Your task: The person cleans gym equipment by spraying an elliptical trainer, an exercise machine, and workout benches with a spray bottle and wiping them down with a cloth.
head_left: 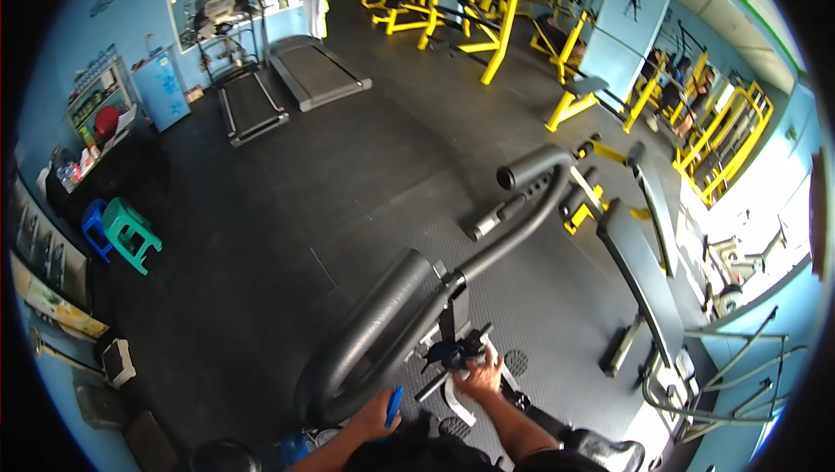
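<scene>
Near the bottom centre, my left hand (376, 415) is closed around a small blue object (394, 406), whose kind I cannot make out. My right hand (480, 376) reaches to the dark hub (456, 353) of an exercise machine, its fingers curved against the metal parts there; what they grip, if anything, is too small to tell. A thick black padded tube (374, 324) of the machine rises just above my left hand. Its long curved bar (513, 241) runs up to the right.
Green stool (130, 233) and blue stool (96, 227) stand left. Two treadmills (317, 72) are at the back left, yellow gym frames (500, 28) at the back. A black bench (639, 276) stands right, beside a metal rack (748, 376). A person (696, 102) is far right.
</scene>
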The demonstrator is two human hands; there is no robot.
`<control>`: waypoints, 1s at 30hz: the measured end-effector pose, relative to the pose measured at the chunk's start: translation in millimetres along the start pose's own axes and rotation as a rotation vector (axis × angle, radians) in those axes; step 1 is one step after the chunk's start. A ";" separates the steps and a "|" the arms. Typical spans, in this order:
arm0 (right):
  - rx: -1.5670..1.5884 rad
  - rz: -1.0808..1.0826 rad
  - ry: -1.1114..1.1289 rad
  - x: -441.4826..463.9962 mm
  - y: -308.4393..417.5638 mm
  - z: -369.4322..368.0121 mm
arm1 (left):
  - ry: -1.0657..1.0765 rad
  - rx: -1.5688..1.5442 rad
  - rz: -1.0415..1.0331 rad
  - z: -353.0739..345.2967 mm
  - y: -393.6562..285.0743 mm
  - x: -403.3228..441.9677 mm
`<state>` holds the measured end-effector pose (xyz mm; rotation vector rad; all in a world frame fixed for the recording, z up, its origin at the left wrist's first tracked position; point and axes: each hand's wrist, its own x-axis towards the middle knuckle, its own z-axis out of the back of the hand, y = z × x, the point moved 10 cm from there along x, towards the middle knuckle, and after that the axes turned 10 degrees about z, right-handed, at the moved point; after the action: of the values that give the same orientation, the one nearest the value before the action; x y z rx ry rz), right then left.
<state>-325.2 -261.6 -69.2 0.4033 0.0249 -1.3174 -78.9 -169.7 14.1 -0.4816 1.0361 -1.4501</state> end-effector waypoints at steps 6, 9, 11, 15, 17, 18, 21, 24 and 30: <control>0.127 -0.342 -0.121 -5.3 -23.4 4.0 | -0.018 0.035 -0.081 -11.0 -53.2 10.4; 0.257 -0.287 0.023 -5.1 4.6 8.1 | -0.021 -0.077 -0.038 -26.3 -43.5 4.6; 0.246 -0.208 0.008 -0.1 -2.1 1.1 | -0.011 -0.108 0.007 -38.8 -32.9 -1.6; 0.369 -0.006 0.125 -19.5 -6.6 34.3 | -0.173 -0.127 -0.004 -38.5 -27.8 -17.7; 0.520 0.135 -0.183 -44.8 -10.8 55.2 | -0.196 -0.169 0.051 -32.1 -27.3 -21.5; 0.607 0.124 -0.219 -52.7 -14.0 70.7 | -0.209 -0.214 0.110 -33.3 -24.4 -24.5; 0.706 0.259 -0.630 -51.5 9.8 143.6 | -0.254 -0.216 0.099 -32.5 -24.9 -28.6; 0.477 0.352 -0.790 -2.1 43.1 158.2 | -0.320 -0.156 0.061 -29.4 -31.0 -31.4; 0.188 -0.086 -0.402 56.2 41.2 52.4 | -0.381 -0.139 0.165 -18.7 -50.5 -53.0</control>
<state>-282.6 -322.0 -22.9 0.2918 -0.4241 -1.4708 -112.7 -120.6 60.3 -0.7236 0.8499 -1.0914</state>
